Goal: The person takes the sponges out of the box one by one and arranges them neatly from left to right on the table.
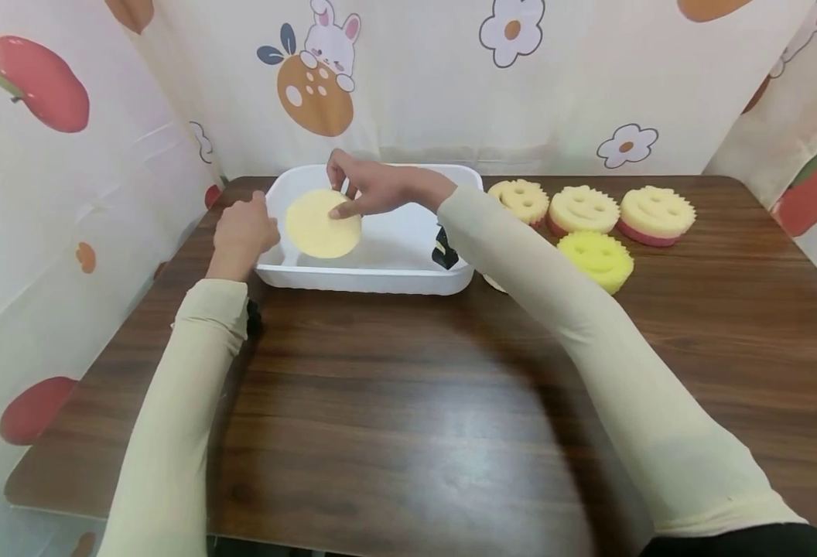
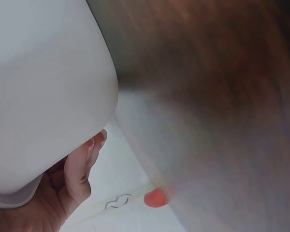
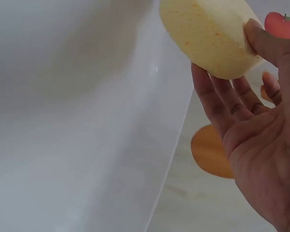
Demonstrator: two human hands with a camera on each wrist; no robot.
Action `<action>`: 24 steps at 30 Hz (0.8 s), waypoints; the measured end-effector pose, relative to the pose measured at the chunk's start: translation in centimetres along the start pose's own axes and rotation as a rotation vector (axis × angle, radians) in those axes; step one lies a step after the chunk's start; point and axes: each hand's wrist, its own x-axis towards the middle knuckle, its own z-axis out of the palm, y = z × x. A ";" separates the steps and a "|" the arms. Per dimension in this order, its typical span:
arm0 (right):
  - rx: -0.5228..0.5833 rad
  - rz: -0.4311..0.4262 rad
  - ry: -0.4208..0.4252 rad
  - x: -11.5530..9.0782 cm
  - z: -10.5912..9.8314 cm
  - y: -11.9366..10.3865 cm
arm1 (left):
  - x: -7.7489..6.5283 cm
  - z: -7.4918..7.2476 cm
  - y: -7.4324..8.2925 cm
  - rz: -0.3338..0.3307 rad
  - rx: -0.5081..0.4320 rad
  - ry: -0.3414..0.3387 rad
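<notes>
Over the left part of a white plastic tray (image 1: 374,283), my right hand (image 1: 384,187) holds a round, pale yellow sponge (image 1: 314,230). Its thumb lies on the near face and the fingers are behind. In the right wrist view the sponge (image 3: 203,36) is pinched by its edge between thumb and fingertips, above the tray's white inside. My left hand (image 1: 244,234) grips the tray's left end. The left wrist view has its fingers (image 2: 77,171) bent against the outer wall under the rim, with the palm partly hidden by the tray.
Right of the tray sit several smiley-face sponges, among them a bright yellow one (image 1: 596,259) in front and a cream one with a pink base (image 1: 657,214). Another is mostly hidden by my right sleeve (image 1: 541,278). A patterned curtain (image 1: 422,93) hangs behind the brown wooden table (image 1: 381,402).
</notes>
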 end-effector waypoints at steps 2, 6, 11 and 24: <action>-0.001 0.014 0.036 -0.5 -0.4 -0.3 | -0.1 -0.1 -0.1 0.000 -0.002 -0.002; 0.016 0.055 0.094 -1.8 -1.2 -0.7 | -0.2 -0.2 -0.1 0.005 -0.010 -0.010; 0.028 0.112 0.205 -3.0 -2.0 -1.0 | -0.1 -0.1 -0.3 -0.008 -0.015 -0.019; 0.160 0.295 0.516 -8.5 -4.3 0.2 | 0.0 -0.3 -0.6 0.010 -0.029 -0.037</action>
